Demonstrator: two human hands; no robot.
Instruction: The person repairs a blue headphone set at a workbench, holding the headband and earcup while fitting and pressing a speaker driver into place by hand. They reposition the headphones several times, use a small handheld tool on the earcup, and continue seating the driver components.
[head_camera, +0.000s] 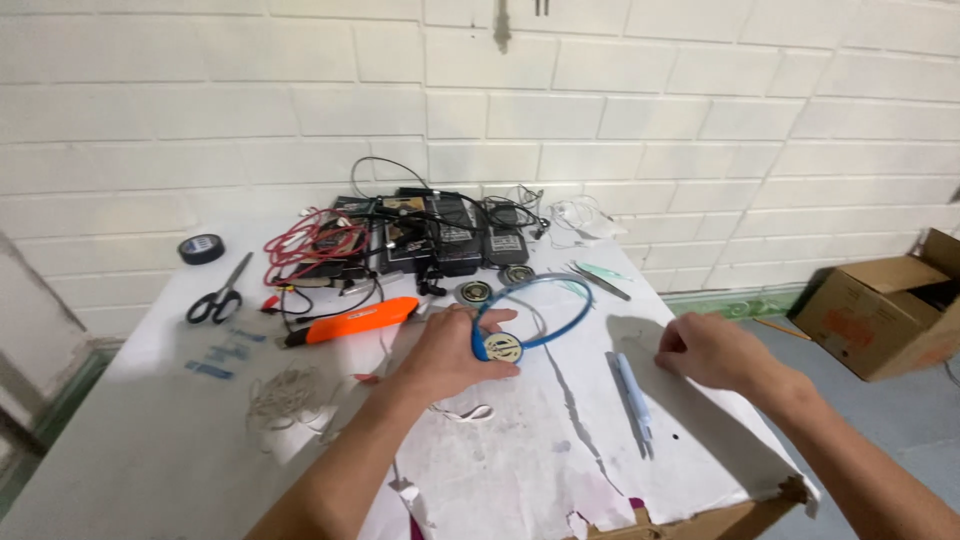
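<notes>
Left hand (450, 352) pinching a blue headband headset (528, 318) at its round earpiece, near the middle of the white-covered bench (150, 440). Right hand (712, 350) loosely curled, resting on the bench covering beside a pale blue pen-like tool (633, 392). Probably light and springy, thin band likely fragile; best gripped at the stiff earpiece.

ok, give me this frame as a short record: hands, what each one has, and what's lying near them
left hand: left hand holds a blue headband with a round earpiece, just above the table
right hand: right hand rests on the white table cover, holds nothing
near right: pale blue pen lying flat on the table
near left: orange utility knife, black scissors, roll of black tape
back of table: red wires, black devices
floor: cardboard box at right
</notes>
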